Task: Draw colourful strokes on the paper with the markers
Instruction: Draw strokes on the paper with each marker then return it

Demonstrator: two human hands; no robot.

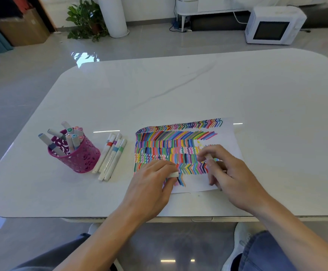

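On the paper (230, 133), both hands grip markers (colours hidden).

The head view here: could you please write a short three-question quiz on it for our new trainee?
1. True or false: the pink cup stands on the paper.
2. Where do the loose markers lie? A) between cup and paper B) on the paper C) on the floor
3. Which hand holds a small white piece, seemingly a cap?

Key:
1. False; it stands on the table, apart from the paper.
2. A
3. The left hand; the right hand grips a marker over the paper.
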